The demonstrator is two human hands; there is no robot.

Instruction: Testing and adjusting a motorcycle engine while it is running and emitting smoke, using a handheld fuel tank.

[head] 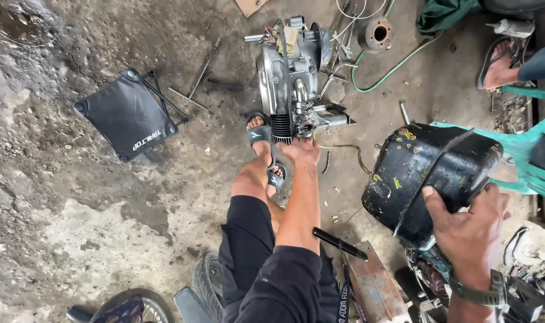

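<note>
Stained concrete floor [75, 239] of a workshop, parts scattered about.

Nearest, at the lower right, the right hand [466, 224], a watch on its wrist, is clamped on the edge of a black metal cover [431, 173] flecked with yellow, thumb over the rim, held up above the floor. A black rod [339, 243] lies on a rusty plate just left of it. Farther out, the left hand [301, 152] reaches down to the near end of an engine [296, 78] on the floor, fingers touching its finned part; whether they grip cannot be told. A sandalled foot [261, 140] stands just beside it. A black pad [126, 113] lies well left, a green hose [392, 69] beyond.
</note>
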